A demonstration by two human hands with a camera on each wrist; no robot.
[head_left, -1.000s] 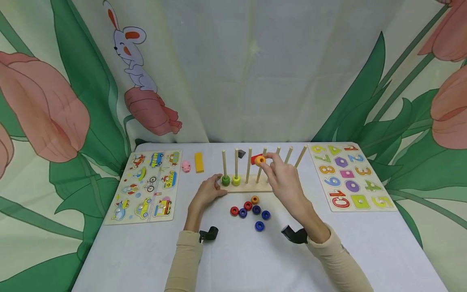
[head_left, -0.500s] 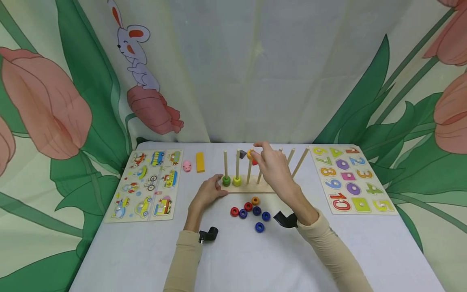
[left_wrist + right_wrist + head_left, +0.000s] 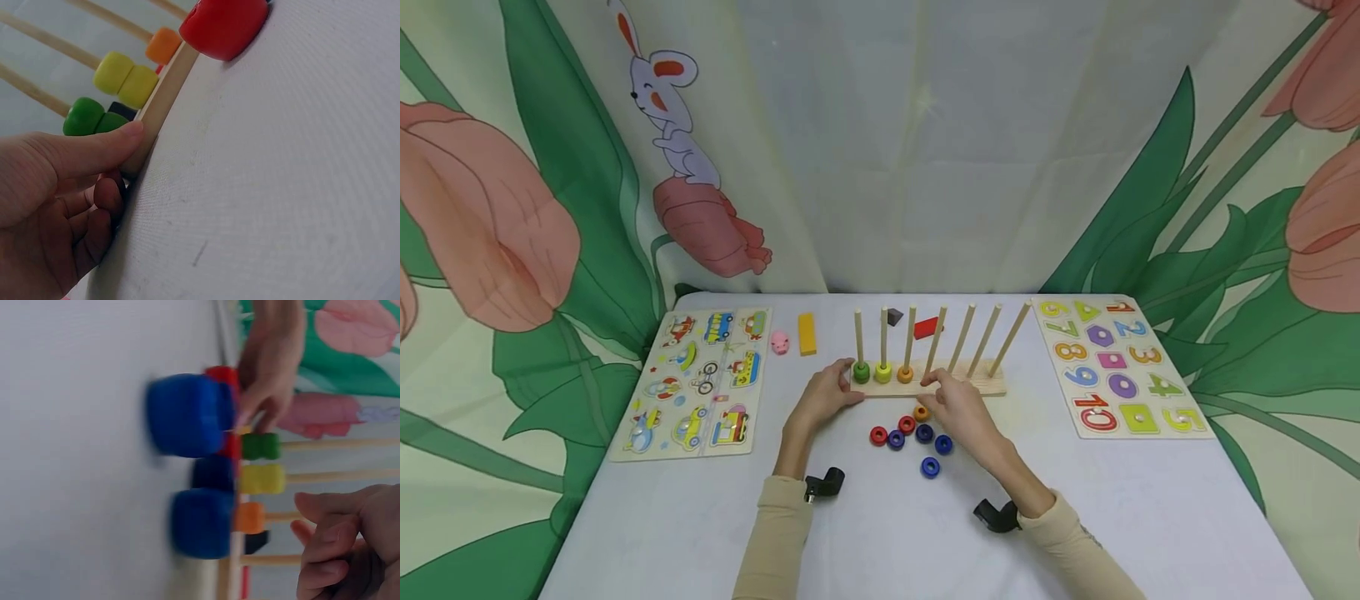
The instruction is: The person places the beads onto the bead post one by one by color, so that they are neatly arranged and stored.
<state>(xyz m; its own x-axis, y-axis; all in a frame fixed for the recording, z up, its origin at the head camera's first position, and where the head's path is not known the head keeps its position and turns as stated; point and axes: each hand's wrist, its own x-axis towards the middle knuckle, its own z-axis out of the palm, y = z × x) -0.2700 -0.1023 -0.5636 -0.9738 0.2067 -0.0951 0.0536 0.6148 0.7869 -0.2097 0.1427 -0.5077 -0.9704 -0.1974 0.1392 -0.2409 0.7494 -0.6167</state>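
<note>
A wooden peg stand (image 3: 880,390) with several upright pegs lies across the table. Two green rings (image 3: 84,117) are stacked on its leftmost peg, two yellow rings (image 3: 114,74) on the one beside it, and a single orange ring (image 3: 906,375) at the bottom of the third. My left hand (image 3: 823,396) grips the stand's left end, its thumb along the front edge. My right hand (image 3: 962,417) is at the stand's front edge, fingers loosely bent and holding nothing. Just left of that hand lies a loose orange ring (image 3: 921,412), partly overlapped by it.
Loose red rings (image 3: 878,435) and several blue rings (image 3: 930,467) lie in front of the stand. Behind it are a red block (image 3: 927,327) and a dark block (image 3: 894,317). A yellow block (image 3: 807,334), a pink pig toy (image 3: 780,342) and puzzle boards (image 3: 1120,367) flank it.
My right hand has put the orange ring over the third peg and let it go; the ring has dropped to the base. That hand has then come down toward the loose rings. The left hand stays.
</note>
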